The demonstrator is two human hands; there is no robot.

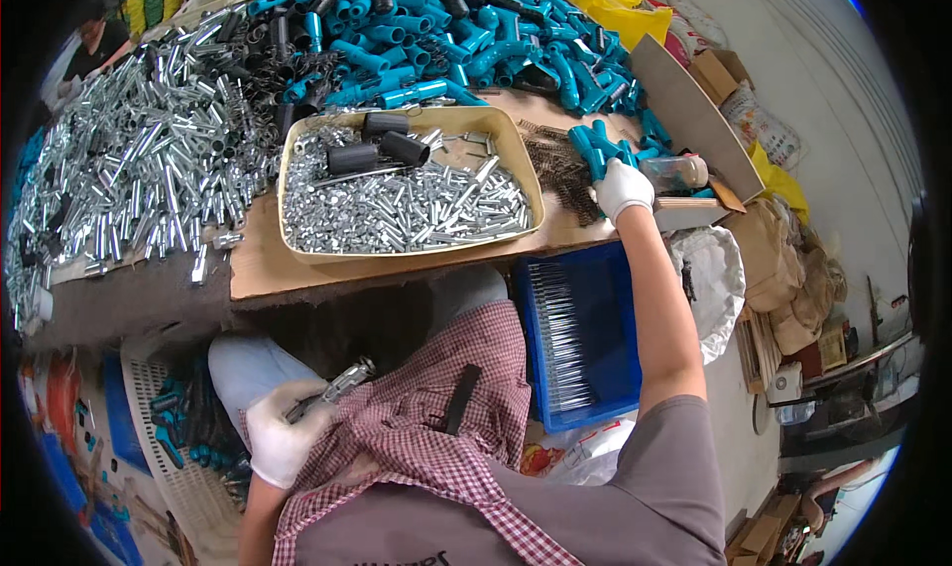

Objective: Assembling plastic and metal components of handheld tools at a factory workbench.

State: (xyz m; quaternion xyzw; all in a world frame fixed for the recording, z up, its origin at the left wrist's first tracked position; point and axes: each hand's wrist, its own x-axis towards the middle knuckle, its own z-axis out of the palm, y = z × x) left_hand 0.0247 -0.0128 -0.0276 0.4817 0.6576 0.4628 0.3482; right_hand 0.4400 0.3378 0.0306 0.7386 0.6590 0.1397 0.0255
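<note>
My left hand [288, 432], in a white glove, is closed around a silver metal part [345, 380] with a tube-like body, held over my lap. White-gloved too, my right hand [625, 189] reaches to the right end of the bench, its fingers closed on a teal plastic handle [598, 158] in a small group of such pieces. Its fingertips are partly hidden. Beside that hand lie a heap of dark coil springs [560, 165] and a clear plastic jar [676, 173] on its side.
A cream tray [288, 204] holds small metal pins and black sleeves. Metal parts [159, 150] heap up at left, teal handles [397, 46] at the back. A raised board [684, 105] edges the bench's right. Below are a blue bin [610, 338] with metal rods and a white basket [183, 487].
</note>
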